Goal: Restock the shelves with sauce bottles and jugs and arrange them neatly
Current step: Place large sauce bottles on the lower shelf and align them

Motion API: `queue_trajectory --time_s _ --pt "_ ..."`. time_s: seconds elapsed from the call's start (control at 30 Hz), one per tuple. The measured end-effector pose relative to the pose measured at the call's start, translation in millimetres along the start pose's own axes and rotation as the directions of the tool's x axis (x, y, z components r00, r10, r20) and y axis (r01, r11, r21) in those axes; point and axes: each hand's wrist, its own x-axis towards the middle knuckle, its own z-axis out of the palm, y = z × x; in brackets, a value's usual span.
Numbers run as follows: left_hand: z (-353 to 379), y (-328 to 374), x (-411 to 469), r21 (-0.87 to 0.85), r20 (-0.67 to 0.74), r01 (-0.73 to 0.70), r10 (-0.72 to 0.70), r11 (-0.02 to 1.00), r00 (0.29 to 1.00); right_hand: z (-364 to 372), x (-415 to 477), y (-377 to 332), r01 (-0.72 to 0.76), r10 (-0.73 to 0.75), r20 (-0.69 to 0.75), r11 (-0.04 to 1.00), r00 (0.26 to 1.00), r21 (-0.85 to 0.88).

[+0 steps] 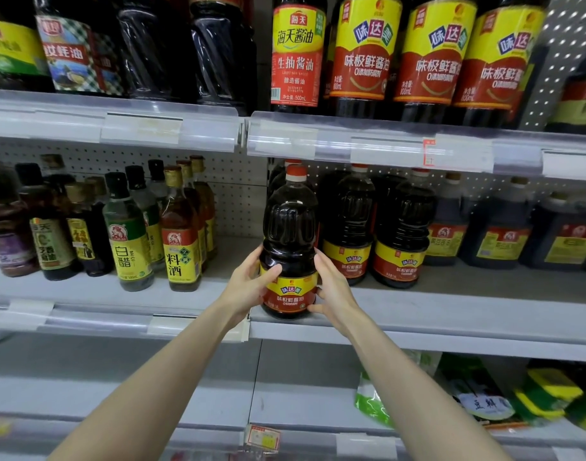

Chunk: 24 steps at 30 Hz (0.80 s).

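Shelves (171, 128) full of dark sauce ran from side to side. The middle shelf (451, 314) was the one that mattered. On its right part stood a row of big jugs. Two matching jugs (349, 227) with yellow and red labels sat a little way back from the front edge.

Just left of them, and closer to the person, was the sauce jug (290, 234). It was at the very front lip of the middle shelf, at the left end of that row. It stood straight up, with its red cap (296, 173) on top and its label facing out. I could not tell if its bottom sat on the shelf or hung just over it.

Both hands held it low down, one on each side, and both were just as near. The left hand (248, 287) wrapped the left side, with its thumb (273, 271) laid across the front. The right hand (333, 287) wrapped the right side, with its fingers curled round the jug.

It looked like the jug needed a push straight back, away from the person, until it lined up with the two beside it. A dark jug behind (275, 183) peeked out, so there may not have been much room.
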Motion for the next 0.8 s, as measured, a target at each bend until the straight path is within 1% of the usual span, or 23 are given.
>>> queue_trajectory --time_s 0.53,0.7,0.8 --pt "2.0 -4.3 0.8 0.027 -0.038 -0.02 0.021 0.999 0.999 0.2 -0.1 -2.2 -0.01 0.01 0.002 1.0 1.0 -0.012" --pt "4.6 -1.5 0.2 0.066 -0.091 -0.032 0.038 0.997 0.995 1.2 -2.4 -6.9 -0.018 0.018 0.003 0.999 1.0 -0.029" --pt "6.6 4.2 -2.2 0.115 -0.136 -0.029 0.045 0.993 0.99 -2.3 -5.9 -11.2 0.021 -0.021 -0.009 0.998 1.0 -0.064"
